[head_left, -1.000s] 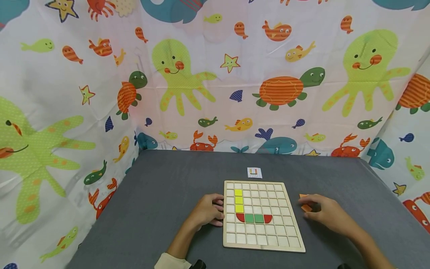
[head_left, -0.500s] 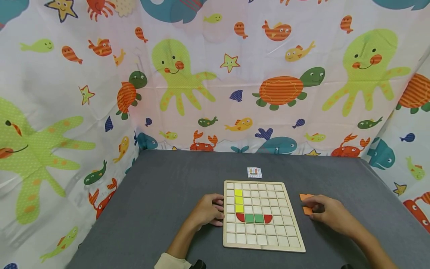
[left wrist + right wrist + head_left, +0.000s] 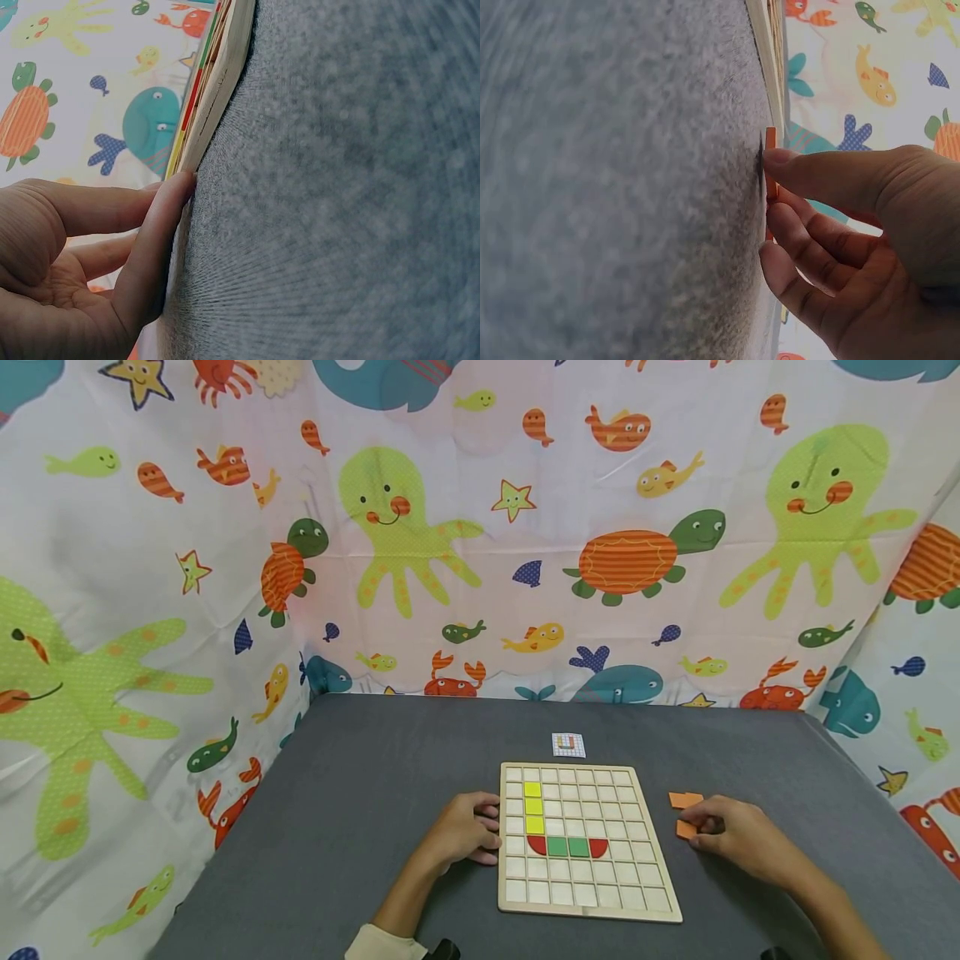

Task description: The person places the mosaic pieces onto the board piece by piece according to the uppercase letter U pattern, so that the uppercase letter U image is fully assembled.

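A wooden grid board (image 3: 588, 913) lies on the grey table. Three yellow squares (image 3: 533, 807) form a column on it; below them runs a row with green squares (image 3: 567, 847) between two red quarter-round pieces (image 3: 597, 848). My left hand (image 3: 459, 833) touches the board's left edge with bent fingers, the thumb (image 3: 154, 247) lying low along that edge. To the right of the board my right hand (image 3: 738, 839) pinches an orange square tile (image 3: 771, 139) between thumb and forefinger, close to the table. More orange tiles (image 3: 684, 799) lie just behind it.
A small white pattern card (image 3: 567, 745) printed with a U-shaped figure lies behind the board. A curtain (image 3: 480, 568) with sea-animal prints hangs at the back and sides of the grey table (image 3: 390, 760).
My right hand has shifted a little to the right, away from the board. The orange tiles now show more, with the pinched one apart from those behind. The left hand has stayed put.
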The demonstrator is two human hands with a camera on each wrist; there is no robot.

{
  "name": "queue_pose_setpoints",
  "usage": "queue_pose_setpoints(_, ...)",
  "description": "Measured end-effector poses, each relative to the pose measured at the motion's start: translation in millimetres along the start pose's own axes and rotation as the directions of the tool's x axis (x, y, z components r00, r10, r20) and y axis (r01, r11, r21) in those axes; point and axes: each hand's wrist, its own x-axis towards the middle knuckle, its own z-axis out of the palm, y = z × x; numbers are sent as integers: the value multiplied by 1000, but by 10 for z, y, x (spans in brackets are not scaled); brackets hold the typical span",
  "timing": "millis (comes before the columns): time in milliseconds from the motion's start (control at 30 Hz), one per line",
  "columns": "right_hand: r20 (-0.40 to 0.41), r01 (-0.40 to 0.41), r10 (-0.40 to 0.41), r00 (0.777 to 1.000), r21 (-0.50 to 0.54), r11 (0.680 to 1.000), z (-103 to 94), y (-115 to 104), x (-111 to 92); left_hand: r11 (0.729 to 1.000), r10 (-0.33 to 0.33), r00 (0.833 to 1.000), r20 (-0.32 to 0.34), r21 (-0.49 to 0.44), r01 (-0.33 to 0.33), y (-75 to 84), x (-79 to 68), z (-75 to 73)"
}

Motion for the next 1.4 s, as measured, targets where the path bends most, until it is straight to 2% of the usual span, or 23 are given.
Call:
queue_pose_setpoints(300,-44,34,-34,998,2,999,12,-150,16,1000,-3,1000,-2,1,3,10,-4,5)
queue_pose_setpoints(767,-27,73,-71,997,78,994,107,-409,129,1000,-2,1000,-1,-2,2,17,-7,13)
queue_pose_setpoints(1000,-50,164,-160,986,110,980,174,-500,185,1000,-4,1000,-2,-8,4,8,-5,4)
queue_pose_setpoints(1400,40,149,-161,986,216,965,243,-637,258,1000,-12,1000,-6,-10,12,-10,11,2)
